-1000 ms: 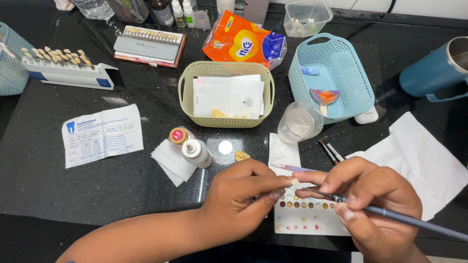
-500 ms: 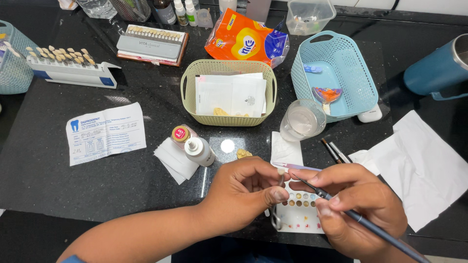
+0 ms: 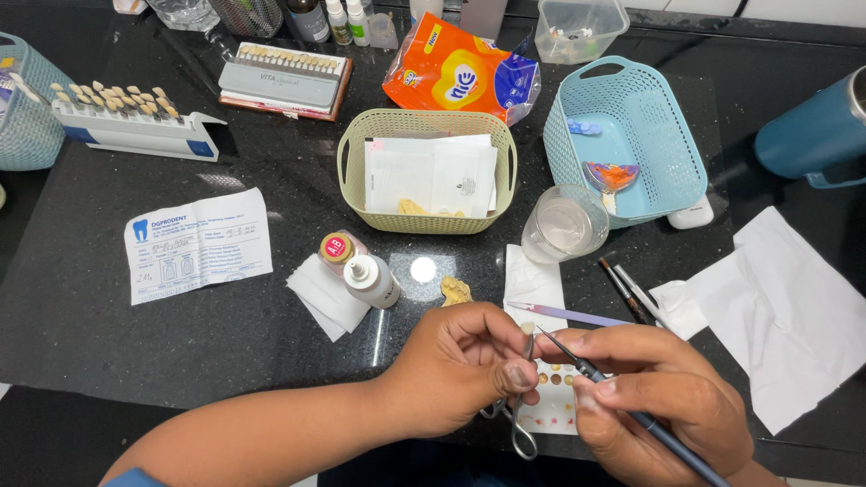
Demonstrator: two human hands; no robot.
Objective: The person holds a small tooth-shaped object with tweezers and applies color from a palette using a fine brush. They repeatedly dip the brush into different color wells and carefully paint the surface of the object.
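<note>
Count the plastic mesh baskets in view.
3. An olive-green basket sits at centre holding papers, a light-blue basket stands to its right, tilted, and another light-blue basket is cut off at the left edge. More may lie out of frame.

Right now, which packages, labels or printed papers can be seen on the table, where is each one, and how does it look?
Snack packet: back centre, crumpled, orange with blue end.
Printed form: left, flat white sheet, blue tooth symbol.
Small jar: centre, round red label on top.
White dropper bottle: lying beside the jar.
White paper packets: inside beige basket.
No screens visible.
</note>
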